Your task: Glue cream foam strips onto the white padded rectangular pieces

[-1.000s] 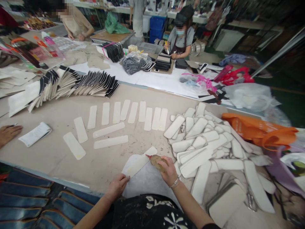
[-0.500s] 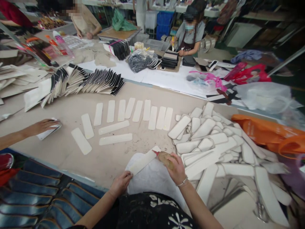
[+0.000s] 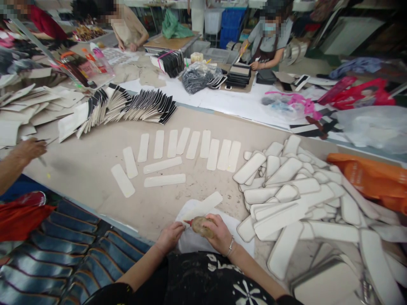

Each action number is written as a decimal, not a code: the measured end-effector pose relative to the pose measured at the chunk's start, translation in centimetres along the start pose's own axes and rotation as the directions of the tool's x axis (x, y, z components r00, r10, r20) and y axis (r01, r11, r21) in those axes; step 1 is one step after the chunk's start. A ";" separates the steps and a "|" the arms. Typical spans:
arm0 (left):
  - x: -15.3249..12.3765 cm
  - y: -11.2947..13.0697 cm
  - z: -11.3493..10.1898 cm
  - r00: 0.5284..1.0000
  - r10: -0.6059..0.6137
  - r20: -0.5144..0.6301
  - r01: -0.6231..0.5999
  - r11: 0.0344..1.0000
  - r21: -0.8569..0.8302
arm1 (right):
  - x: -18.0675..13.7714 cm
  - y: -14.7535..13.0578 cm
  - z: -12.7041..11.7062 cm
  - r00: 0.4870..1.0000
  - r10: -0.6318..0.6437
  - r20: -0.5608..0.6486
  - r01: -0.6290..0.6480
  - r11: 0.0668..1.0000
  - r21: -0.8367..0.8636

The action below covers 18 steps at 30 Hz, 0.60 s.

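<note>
On the table (image 3: 95, 169) right before me lies a sheet (image 3: 193, 241), and on it a single strip (image 3: 203, 204), with my left grip (image 3: 169, 237) at the sheet's left edge and my right grip (image 3: 219, 234) just beside it around a brush (image 3: 201, 225). Behind the sheet a row of strips (image 3: 190, 146) lies across the table, and to my right a heap of strips (image 3: 292, 190) piles up. Far behind and left, fanned cards (image 3: 127, 106) lean along the table, while another person's hand (image 3: 30, 150) rests at its left edge.
</note>
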<state>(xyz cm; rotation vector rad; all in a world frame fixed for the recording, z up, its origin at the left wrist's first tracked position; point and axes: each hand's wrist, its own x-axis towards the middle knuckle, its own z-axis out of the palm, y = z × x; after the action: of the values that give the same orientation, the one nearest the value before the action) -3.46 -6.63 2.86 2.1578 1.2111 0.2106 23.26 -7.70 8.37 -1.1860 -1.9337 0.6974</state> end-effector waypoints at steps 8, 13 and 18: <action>0.3 0.1 0.3 0.995 0.059 -0.080 -0.054 0.997 0.057 | -1.6 -0.8 -1.5 0.998 0.024 0.064 -0.022 1.000 -0.017; 0.5 0.1 0.2 0.997 0.044 -0.065 -0.039 0.997 0.069 | -2.4 0.0 -3.5 1.000 0.018 -0.007 -0.018 0.996 -0.090; 0.9 0.6 -0.4 1.000 -0.011 0.025 0.009 0.998 0.065 | -2.6 2.3 -5.9 0.989 0.032 -0.144 -0.060 0.979 -0.194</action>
<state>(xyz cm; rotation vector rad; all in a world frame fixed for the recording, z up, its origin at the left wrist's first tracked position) -2.72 -5.94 3.35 2.2032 1.2296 0.1402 29.97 -8.67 9.20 -1.3677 -1.8952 0.4384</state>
